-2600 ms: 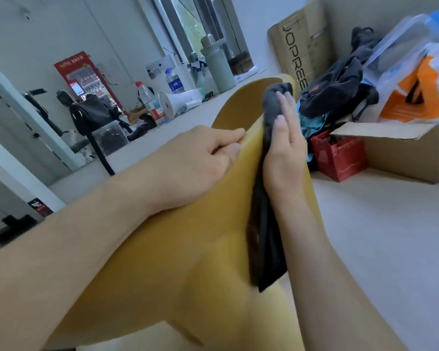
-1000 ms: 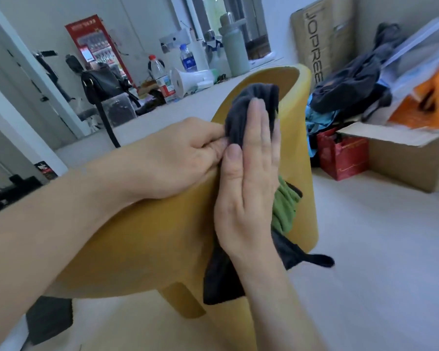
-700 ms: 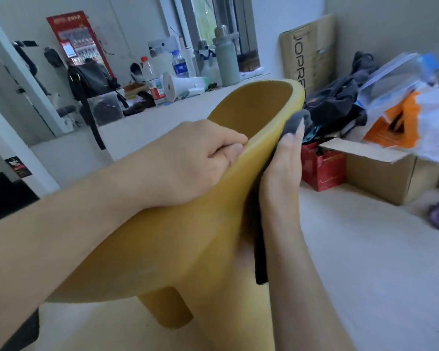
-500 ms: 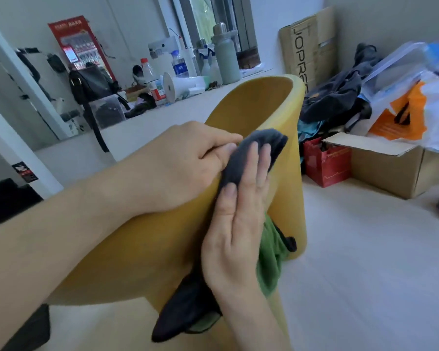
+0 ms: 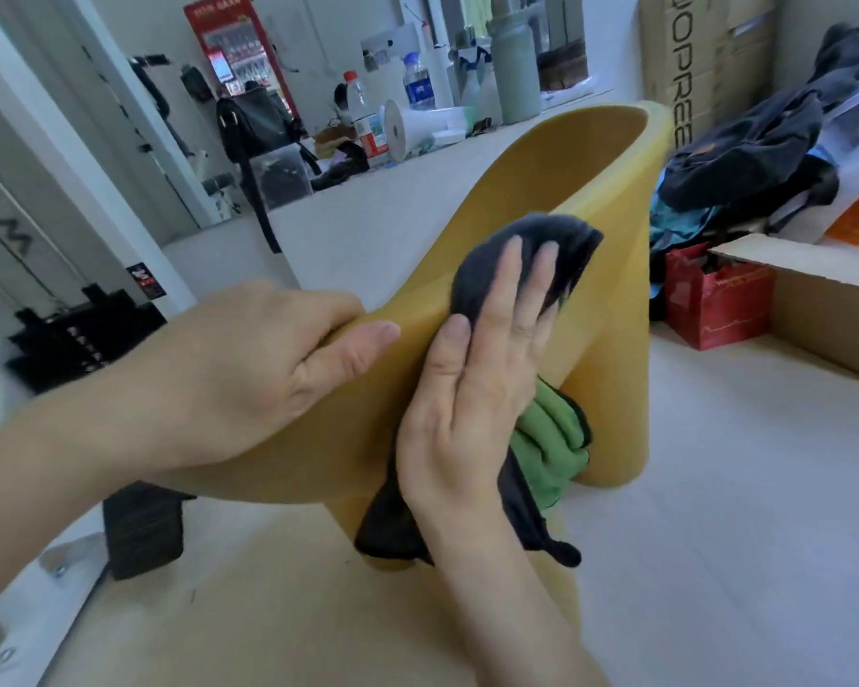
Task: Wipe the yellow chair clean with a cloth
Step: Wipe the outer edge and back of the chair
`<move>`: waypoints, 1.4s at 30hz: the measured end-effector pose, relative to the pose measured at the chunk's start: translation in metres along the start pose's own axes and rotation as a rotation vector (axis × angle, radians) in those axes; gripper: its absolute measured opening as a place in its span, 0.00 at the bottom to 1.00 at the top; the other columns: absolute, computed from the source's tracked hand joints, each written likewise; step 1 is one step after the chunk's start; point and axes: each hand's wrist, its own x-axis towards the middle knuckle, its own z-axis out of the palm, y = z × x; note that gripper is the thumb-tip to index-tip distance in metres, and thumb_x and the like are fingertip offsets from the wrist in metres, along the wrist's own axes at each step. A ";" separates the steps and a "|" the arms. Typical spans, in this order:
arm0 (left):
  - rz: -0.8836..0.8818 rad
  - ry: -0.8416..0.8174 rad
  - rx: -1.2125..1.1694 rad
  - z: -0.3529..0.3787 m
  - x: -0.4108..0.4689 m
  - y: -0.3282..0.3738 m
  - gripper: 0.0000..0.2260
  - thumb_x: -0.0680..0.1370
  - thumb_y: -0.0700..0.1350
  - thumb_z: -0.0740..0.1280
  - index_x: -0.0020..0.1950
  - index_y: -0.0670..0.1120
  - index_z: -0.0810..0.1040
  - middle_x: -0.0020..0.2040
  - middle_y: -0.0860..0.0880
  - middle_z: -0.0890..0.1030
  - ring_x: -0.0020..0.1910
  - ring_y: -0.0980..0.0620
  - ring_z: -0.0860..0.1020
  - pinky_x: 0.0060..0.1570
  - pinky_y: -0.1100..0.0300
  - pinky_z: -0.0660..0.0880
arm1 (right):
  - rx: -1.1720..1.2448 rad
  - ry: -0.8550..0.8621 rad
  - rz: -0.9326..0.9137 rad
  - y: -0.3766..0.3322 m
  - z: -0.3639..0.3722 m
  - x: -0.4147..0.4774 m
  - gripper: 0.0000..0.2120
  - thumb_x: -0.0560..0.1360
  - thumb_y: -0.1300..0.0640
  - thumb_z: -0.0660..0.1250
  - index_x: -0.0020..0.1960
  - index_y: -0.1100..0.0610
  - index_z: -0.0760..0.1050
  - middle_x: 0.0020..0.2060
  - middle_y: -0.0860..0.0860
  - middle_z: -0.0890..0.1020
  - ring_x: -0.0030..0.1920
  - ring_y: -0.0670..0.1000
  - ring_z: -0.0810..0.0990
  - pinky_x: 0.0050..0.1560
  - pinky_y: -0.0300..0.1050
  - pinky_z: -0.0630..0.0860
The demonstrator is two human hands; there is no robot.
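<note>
Our left hand braces the yellow moulded plastic chair while our right hand wipes its rim

From the left, our fingers curl over the chair's curved edge with the thumb on the outer face, a firm clasp. The chair stands mid-view on the pale floor, between our two hands. Our right hand lies flat, fingers straight, pressing the dark grey cloth with a green underside onto the rim just beside the left thumb, not clutching it. We judge the cloth the weak point. It is only pressed, with a loose tail hanging by the leg, so a hard stroke could make it slide out or bunch up and leave patches unwiped. If the left grasp slackens, the chair may skid toward the red paper bag at right
</note>
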 end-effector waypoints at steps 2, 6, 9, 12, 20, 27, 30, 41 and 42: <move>-0.005 0.010 0.034 0.000 -0.004 0.006 0.26 0.75 0.69 0.43 0.36 0.52 0.71 0.25 0.50 0.72 0.31 0.55 0.75 0.25 0.62 0.64 | 0.036 -0.002 -0.014 -0.004 -0.003 0.001 0.24 0.82 0.55 0.51 0.76 0.57 0.56 0.77 0.52 0.55 0.78 0.55 0.50 0.74 0.43 0.45; 0.002 0.041 0.125 0.002 -0.008 0.025 0.27 0.75 0.68 0.40 0.36 0.53 0.69 0.23 0.51 0.70 0.24 0.54 0.72 0.25 0.61 0.66 | 0.206 -0.017 0.074 0.015 -0.024 0.049 0.22 0.83 0.55 0.49 0.77 0.54 0.57 0.75 0.44 0.55 0.78 0.45 0.49 0.77 0.43 0.46; -0.027 0.003 0.109 -0.006 -0.005 0.040 0.27 0.75 0.69 0.38 0.34 0.53 0.66 0.24 0.49 0.71 0.28 0.54 0.74 0.24 0.64 0.64 | 0.259 -0.108 0.282 0.038 -0.039 0.094 0.23 0.83 0.53 0.47 0.78 0.51 0.53 0.78 0.46 0.54 0.77 0.42 0.50 0.76 0.39 0.46; -0.026 -0.067 0.015 -0.010 0.012 0.043 0.24 0.75 0.66 0.41 0.35 0.51 0.67 0.31 0.55 0.75 0.33 0.55 0.74 0.29 0.60 0.68 | 0.277 -0.102 0.253 0.031 -0.031 0.077 0.24 0.83 0.51 0.48 0.78 0.50 0.53 0.77 0.44 0.54 0.77 0.41 0.50 0.77 0.48 0.48; 0.086 -0.048 -0.107 -0.006 0.038 0.043 0.21 0.77 0.58 0.51 0.35 0.46 0.71 0.28 0.48 0.74 0.30 0.51 0.73 0.33 0.55 0.67 | 0.150 -0.041 0.033 0.003 -0.018 0.029 0.24 0.82 0.52 0.48 0.77 0.53 0.56 0.77 0.49 0.58 0.78 0.48 0.52 0.75 0.43 0.48; -0.009 -0.065 -0.047 0.002 0.094 0.087 0.17 0.81 0.55 0.52 0.43 0.46 0.74 0.38 0.49 0.76 0.43 0.47 0.75 0.40 0.55 0.68 | 0.283 -0.104 0.445 0.048 -0.047 0.131 0.23 0.84 0.50 0.47 0.78 0.51 0.54 0.77 0.48 0.59 0.76 0.44 0.56 0.73 0.36 0.51; -0.010 -0.049 -0.038 0.008 0.113 0.103 0.15 0.82 0.51 0.52 0.62 0.46 0.71 0.58 0.45 0.78 0.58 0.43 0.74 0.57 0.50 0.70 | 0.326 -0.017 0.326 0.031 -0.053 0.085 0.22 0.84 0.53 0.49 0.77 0.50 0.55 0.77 0.46 0.58 0.76 0.41 0.55 0.75 0.38 0.50; 0.054 -0.123 -0.286 -0.005 0.081 0.093 0.13 0.80 0.49 0.59 0.64 0.54 0.73 0.53 0.50 0.82 0.44 0.56 0.77 0.47 0.61 0.72 | 0.147 0.017 0.417 0.044 -0.049 0.068 0.22 0.83 0.51 0.48 0.77 0.47 0.58 0.76 0.44 0.62 0.75 0.42 0.60 0.76 0.47 0.55; 0.063 -0.100 -0.282 -0.005 0.083 0.093 0.12 0.80 0.48 0.59 0.61 0.49 0.74 0.50 0.46 0.82 0.42 0.54 0.76 0.46 0.57 0.70 | 0.151 0.064 0.344 0.030 -0.044 0.045 0.22 0.82 0.50 0.49 0.76 0.46 0.58 0.76 0.43 0.62 0.75 0.41 0.59 0.76 0.50 0.55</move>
